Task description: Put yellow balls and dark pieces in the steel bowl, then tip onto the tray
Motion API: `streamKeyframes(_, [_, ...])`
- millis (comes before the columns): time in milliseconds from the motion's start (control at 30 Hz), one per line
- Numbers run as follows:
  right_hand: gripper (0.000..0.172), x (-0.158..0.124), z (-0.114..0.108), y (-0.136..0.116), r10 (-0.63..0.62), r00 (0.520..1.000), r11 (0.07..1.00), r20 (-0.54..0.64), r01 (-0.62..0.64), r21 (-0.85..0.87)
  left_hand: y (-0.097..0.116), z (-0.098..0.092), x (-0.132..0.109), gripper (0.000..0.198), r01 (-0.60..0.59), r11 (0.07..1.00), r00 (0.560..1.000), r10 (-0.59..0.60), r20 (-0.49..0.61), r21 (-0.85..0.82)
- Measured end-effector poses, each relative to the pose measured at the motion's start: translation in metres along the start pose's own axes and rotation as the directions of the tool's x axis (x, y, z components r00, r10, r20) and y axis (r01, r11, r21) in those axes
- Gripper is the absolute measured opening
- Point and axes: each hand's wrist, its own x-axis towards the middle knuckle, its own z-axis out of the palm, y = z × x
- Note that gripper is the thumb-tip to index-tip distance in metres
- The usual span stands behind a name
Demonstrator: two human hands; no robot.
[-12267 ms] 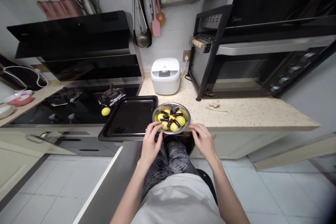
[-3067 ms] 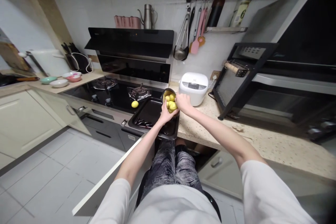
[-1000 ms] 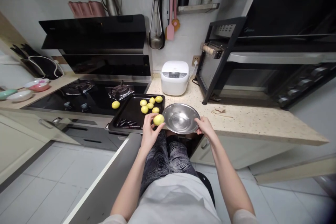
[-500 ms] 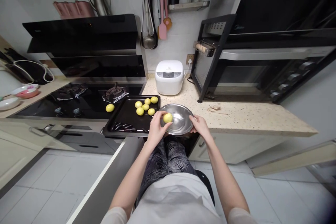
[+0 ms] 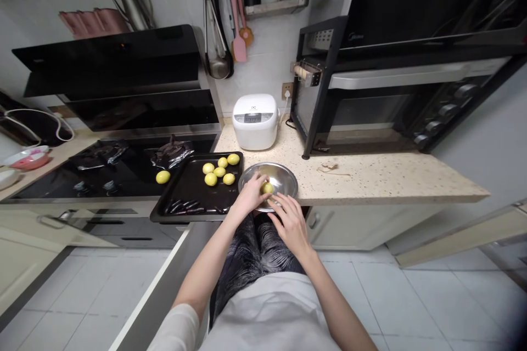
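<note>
My left hand [image 5: 249, 197] reaches over the left side of a shiny steel bowl [image 5: 284, 176], with its fingers closed on a yellow lemon [image 5: 267, 188] inside the bowl. My right hand [image 5: 290, 220] lies over the bowl's near rim, fingers stretched out and apart, close to the lemon; whether it touches the fruit I cannot tell. Left of the bowl sits a black baking tray [image 5: 185, 182] carrying several lemons [image 5: 211, 179] and some dark, glossy long pieces [image 5: 184, 207] along its near edge.
A single lemon [image 5: 163, 177] lies on the black cooktop [image 5: 135, 175]. Behind the bowl stands a white rice cooker [image 5: 255, 123], and an oven [image 5: 370, 115] is to the right. Brown scraps [image 5: 329, 168] lie on the speckled counter [image 5: 395, 181]. An open drawer [image 5: 164, 285] juts out below.
My right hand has left the bowl's right rim and moved over its near side, with fingers spread. My left hand has lowered the lemon into the bowl. The view has shifted rightward.
</note>
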Motion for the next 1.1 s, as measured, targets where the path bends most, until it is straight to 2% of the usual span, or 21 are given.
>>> streamKeyframes(267, [0.041, -0.006, 0.0, 0.008, 0.019, 0.999, 0.999, -0.026, -0.018, 0.051, 0.006, 0.003, 0.001, 0.039, 0.016, 0.994, 0.999, -0.02, 0.037, 0.111])
streamKeyframes(533, [0.042, -0.006, -0.003, 0.011, 0.038, 0.999, 0.997, -0.007, -0.037, 0.063, 0.007, 0.006, 0.001, 0.035, 0.021, 0.996, 0.997, -0.028, 0.074, 0.085])
streamKeyframes(633, [0.04, -0.006, -0.004, 0.012, 0.035, 0.999, 0.997, -0.018, -0.033, 0.075, 0.007, 0.003, -0.001, 0.035, 0.015, 0.998, 0.998, -0.019, 0.057, 0.065])
streamKeyframes(700, [0.037, -0.006, -0.003, 0.012, 0.036, 0.998, 0.995, -0.047, -0.031, 0.098, 0.004, -0.003, -0.003, 0.034, -0.015, 1.0, 1.0, 0.015, 0.008, 0.011])
streamKeyframes(800, [0.034, -0.006, -0.002, 0.012, 0.038, 0.994, 0.989, -0.104, -0.023, 0.145, -0.007, -0.018, -0.009, 0.027, -0.053, 0.997, 0.987, 0.044, -0.152, -0.061])
streamKeyframes(900, [0.036, -0.006, -0.001, 0.011, 0.061, 0.991, 0.98, -0.117, -0.037, 0.197, -0.029, -0.032, -0.018, 0.031, 0.021, 1.0, 0.957, -0.026, -0.289, -0.022])
streamKeyframes(1000, [0.037, -0.006, -0.001, 0.007, 0.073, 0.991, 0.972, -0.111, -0.046, 0.229, -0.056, -0.041, -0.03, 0.035, 0.177, 0.98, 0.943, -0.144, -0.301, 0.086])
streamKeyframes(1100, [0.037, -0.007, 0.0, 0.005, 0.066, 0.993, 0.969, -0.094, -0.041, 0.242, -0.075, -0.041, -0.038, 0.038, 0.257, 0.956, 0.939, -0.211, -0.271, 0.144])
